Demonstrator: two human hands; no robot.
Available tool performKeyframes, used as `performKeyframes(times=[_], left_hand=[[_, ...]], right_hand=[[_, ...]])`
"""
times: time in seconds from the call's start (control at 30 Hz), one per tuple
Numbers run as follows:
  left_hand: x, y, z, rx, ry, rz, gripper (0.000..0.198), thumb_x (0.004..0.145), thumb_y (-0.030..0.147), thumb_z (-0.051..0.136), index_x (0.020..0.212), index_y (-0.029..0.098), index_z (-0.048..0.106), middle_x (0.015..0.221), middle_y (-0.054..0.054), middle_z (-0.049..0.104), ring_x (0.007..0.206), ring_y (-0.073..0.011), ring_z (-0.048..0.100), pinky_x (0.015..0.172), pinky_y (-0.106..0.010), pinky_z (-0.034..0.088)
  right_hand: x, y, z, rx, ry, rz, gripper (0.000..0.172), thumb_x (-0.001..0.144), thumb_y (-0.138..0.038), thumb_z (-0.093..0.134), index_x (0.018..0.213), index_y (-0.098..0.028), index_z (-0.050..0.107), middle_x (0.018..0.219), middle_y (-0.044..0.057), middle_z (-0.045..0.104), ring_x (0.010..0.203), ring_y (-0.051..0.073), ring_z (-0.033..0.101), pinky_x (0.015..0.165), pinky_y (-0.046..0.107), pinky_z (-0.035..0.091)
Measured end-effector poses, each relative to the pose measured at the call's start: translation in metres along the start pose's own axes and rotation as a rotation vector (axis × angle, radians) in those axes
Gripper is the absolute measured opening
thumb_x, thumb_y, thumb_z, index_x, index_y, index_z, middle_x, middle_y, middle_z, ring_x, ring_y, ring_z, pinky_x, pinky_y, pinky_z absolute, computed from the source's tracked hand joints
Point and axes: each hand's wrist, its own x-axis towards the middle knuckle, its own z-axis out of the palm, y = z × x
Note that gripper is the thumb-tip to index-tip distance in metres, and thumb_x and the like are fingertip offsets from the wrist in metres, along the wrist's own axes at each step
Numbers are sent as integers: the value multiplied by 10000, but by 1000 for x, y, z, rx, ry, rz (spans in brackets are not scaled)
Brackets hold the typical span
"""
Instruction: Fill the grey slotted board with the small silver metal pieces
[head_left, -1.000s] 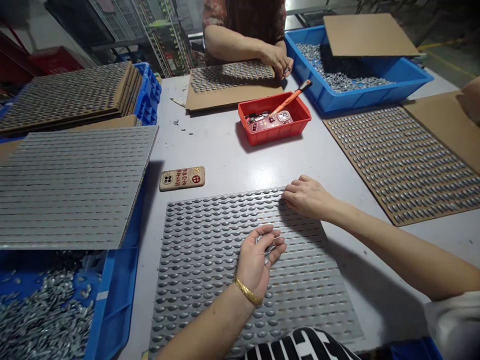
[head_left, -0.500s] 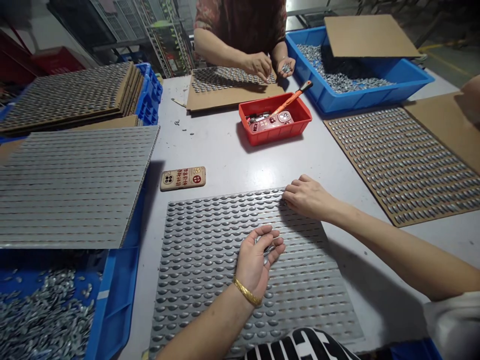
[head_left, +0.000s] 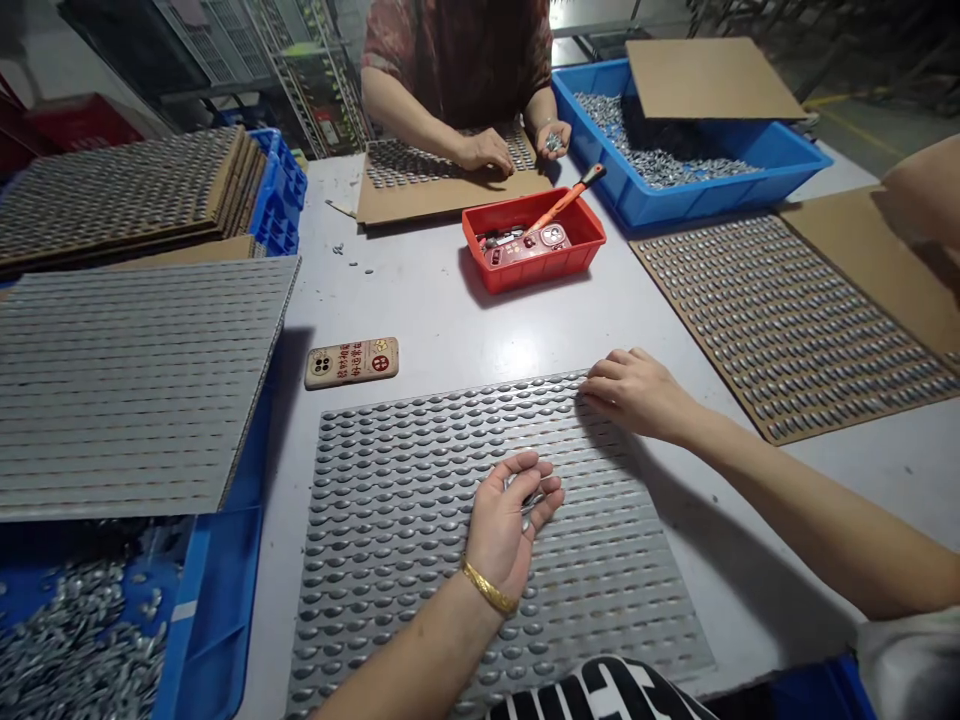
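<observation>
A grey slotted board [head_left: 622, 580] lies on the table before me, with rows of small silvery oval metal pieces [head_left: 382, 520] set across its left part and along its far rows. My left hand [head_left: 506, 530], gold bracelet at the wrist, hovers palm up over the board's middle. Its fingers curl around several loose metal pieces [head_left: 531, 500]. At the board's far edge, near the right end of the top row, my right hand [head_left: 630, 395] has its fingers pressed together and downward. Whatever sits under those fingertips is hidden.
A phone [head_left: 351, 362] lies beyond the board. Behind it stands a red bin [head_left: 536, 265] with an orange-handled tool. Blue crates [head_left: 705, 195] of metal pieces stand at back right and left. Opposite, a co-worker's hand [head_left: 484, 152] works over cardboard. Another filled board [head_left: 795, 320] lies right.
My right hand has slid rightward along the board's far edge. My left hand has kept its place over the board. The co-worker's hand has lowered onto their board. The whole view has shifted slightly.
</observation>
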Motion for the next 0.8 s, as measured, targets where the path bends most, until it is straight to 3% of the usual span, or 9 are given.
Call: performKeyframes(times=[0.23,0.63,0.8], left_hand=[[-1,1,2,4,13,-4,198,761,103,640,950,143,595,942,-81,664,773,-134,646,812,-329,559],[-3,2,-1,-1,2,6,187,752,109,651,927,154,603,937,-73,664,785,-141,654,815,-333,557],[-5,2,-3,5,6,6,185,756,113,645,930,154,599,925,-70,662,782,-140,653,803,-320,557]], right_hand=[[5,-8,11,-19,-1,-2,176,888,-215,517,859,-208,690,840,56,677,803,206,507,700,340,253],[8,-9,9,-11,-15,-18,194,874,-172,499,779,-188,667,763,43,671,760,186,519,713,338,246],[4,-12,5,-29,-4,0,197,901,-220,488,848,-187,676,797,54,669,778,194,503,715,338,242]])
